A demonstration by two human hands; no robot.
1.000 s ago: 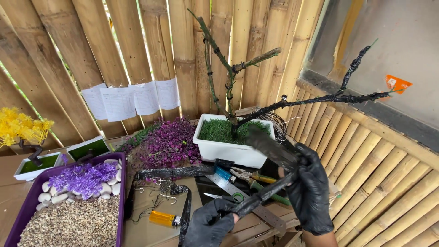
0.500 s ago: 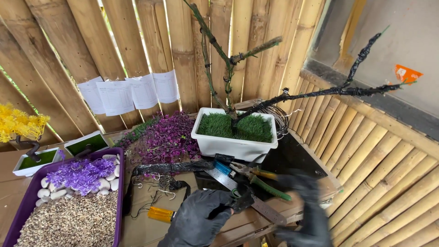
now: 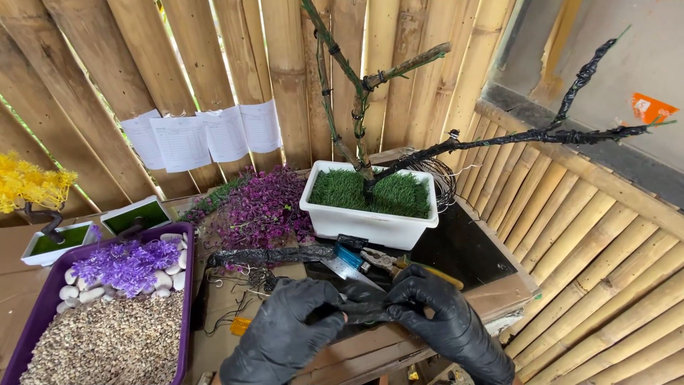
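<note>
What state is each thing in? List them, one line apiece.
Left hand: black-gloved, pinching the dark strip.
Right hand: black-gloved, fingers closed on the strip's other end.
Dark strip: held between both hands.
White planter: upright, filled with green turf, wrapped branches standing in it.
Purple tray: holds gravel, white pebbles, purple flowers.
Pliers: lying flat, untouched.

In the middle of the frame we see a white planter (image 3: 360,227) filled with green moss, from which bare wrapped branches (image 3: 491,139) reach to the upper right. At the lower left we find a purple tray (image 3: 187,299) holding gravel (image 3: 107,342), white pebbles (image 3: 78,292) and purple flowers (image 3: 125,260). At upper left, sheets of paper (image 3: 203,135) hang on the bamboo fence (image 3: 285,71), with a clump of yellow flowers (image 3: 28,182) at the far left edge.
</note>
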